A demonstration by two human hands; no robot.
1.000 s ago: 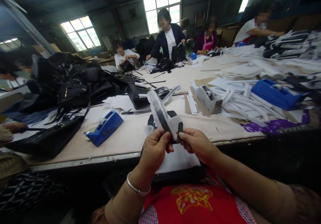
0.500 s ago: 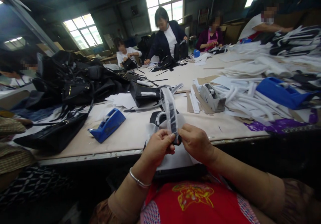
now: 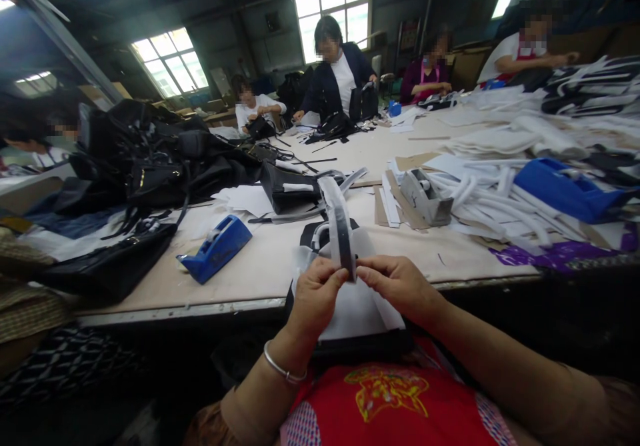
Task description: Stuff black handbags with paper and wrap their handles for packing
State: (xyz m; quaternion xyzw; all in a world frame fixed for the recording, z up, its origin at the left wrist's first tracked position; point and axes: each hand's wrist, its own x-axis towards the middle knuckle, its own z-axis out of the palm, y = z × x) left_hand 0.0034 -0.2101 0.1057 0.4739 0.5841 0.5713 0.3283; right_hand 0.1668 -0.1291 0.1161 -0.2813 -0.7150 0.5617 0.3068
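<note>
A dark bag handle in whitish, see-through wrapping arches up in front of me. My left hand is closed, pinching its near lower end between thumb and fingers. From the other side my right hand holds the edge of that same end with thumb and fingertips together. Below both hands is a black bag, close against my red apron, with a white sheet over it. The handle's far end runs down to the bag's dark top, partly hidden by the wrapping.
A blue tape dispenser stands left on the table, a grey dispenser right, and a larger blue one farther right. Black bags pile up at left. White tubes and card strips lie right. Several people work across the table.
My right hand has loosened from a fist, its fingers now straighter at the handle's end. The wrapping on the handle looks smoother. My left hand keeps its pinch.
</note>
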